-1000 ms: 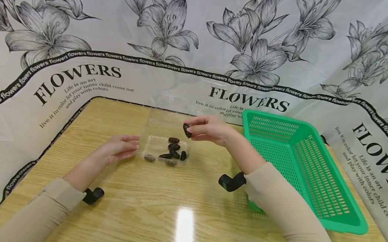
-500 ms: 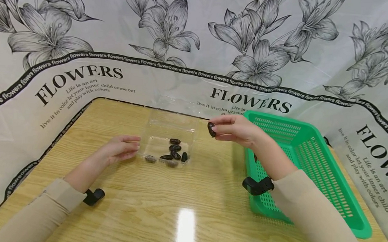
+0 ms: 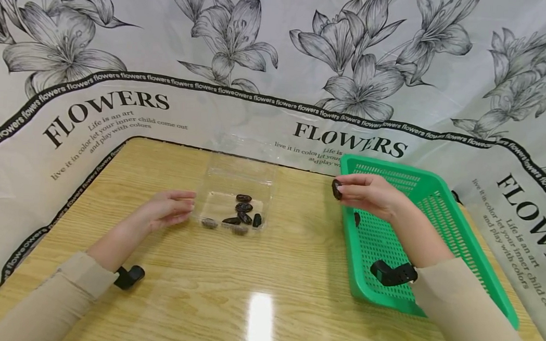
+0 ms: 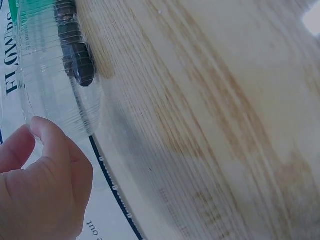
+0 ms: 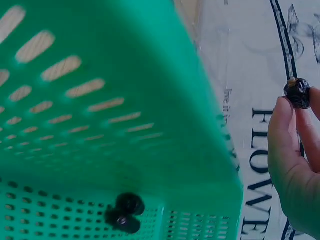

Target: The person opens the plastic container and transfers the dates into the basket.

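Note:
My right hand point(image 3: 370, 194) pinches a dark, wrinkled date point(image 3: 337, 189) between thumb and fingertips, at the left rim of a green plastic basket point(image 3: 357, 280). The held date point(image 5: 298, 93) shows a pale brown stem end in the right wrist view. My left hand point(image 3: 169, 211) is at the left side of an open clear plastic box point(image 3: 205, 208). In the left wrist view its thumb and forefinger pinch the box's edge point(image 4: 31, 112). Several dates point(image 3: 244, 207) lie in the box. Inside the basket, dark dates point(image 5: 125, 212) lie on the perforated floor.
The box's clear lid point(image 3: 243, 155) stands raised at the back. A wooden table point(image 3: 190, 301) bears both containers, and a white flower-printed cloth point(image 3: 239, 100) hangs behind it. Black camera mounts point(image 3: 391, 273) stick out below both wrists.
My right hand has carried the date rightward from above the clear box to the green basket's left rim. The left hand has stayed at the box.

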A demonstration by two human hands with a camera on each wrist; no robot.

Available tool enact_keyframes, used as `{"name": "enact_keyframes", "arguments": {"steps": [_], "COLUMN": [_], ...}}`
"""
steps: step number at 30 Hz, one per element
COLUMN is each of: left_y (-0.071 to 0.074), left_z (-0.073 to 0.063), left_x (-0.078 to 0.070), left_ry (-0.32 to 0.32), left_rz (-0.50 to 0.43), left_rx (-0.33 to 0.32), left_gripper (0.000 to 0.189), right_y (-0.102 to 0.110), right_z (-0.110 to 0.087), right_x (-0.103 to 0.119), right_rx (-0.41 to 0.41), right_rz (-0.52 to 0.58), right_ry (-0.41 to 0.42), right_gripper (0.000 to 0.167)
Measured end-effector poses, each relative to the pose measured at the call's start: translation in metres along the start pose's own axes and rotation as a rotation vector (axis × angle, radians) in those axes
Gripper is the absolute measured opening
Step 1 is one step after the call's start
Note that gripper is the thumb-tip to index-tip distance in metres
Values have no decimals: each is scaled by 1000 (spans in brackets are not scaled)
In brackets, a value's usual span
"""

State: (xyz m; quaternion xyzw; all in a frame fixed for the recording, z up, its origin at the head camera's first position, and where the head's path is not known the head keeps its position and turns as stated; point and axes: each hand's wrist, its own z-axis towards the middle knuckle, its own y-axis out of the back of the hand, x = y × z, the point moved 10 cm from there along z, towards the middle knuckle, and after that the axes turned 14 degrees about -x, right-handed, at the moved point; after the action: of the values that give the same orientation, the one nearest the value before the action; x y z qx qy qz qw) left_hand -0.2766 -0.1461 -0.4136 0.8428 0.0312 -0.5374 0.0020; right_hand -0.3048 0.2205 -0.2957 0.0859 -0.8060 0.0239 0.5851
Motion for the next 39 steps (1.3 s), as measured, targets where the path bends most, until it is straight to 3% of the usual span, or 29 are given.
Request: {"name": "enact_keyframes", "arguments": {"steps": [9,20,26,35,39], "left_y": [-1,-5,-3,-3,-4], "left_z": [-2,-3,-3,-4,-4], "left_x": [-1,-2,0,0,0], "left_ry": [-18,-49,-50,-33,-36], "left_rz": [20,33,42,23,26], "left_rx": [0,12,7,15,14], "left_gripper": [55,55,55,56,55], "right_y": [40,88,106,120,122], "right_z": [5,15,21,30,32], "right_x": [-18,-50,-66,-90,-93], "right_rx": [-38,-159,-229,-287,-292], "right_rz": [148,112,48,-186,-317], "right_ry": [-42,-112,-147,-162,-150], "right_gripper": [28,25,23,12,35]}}
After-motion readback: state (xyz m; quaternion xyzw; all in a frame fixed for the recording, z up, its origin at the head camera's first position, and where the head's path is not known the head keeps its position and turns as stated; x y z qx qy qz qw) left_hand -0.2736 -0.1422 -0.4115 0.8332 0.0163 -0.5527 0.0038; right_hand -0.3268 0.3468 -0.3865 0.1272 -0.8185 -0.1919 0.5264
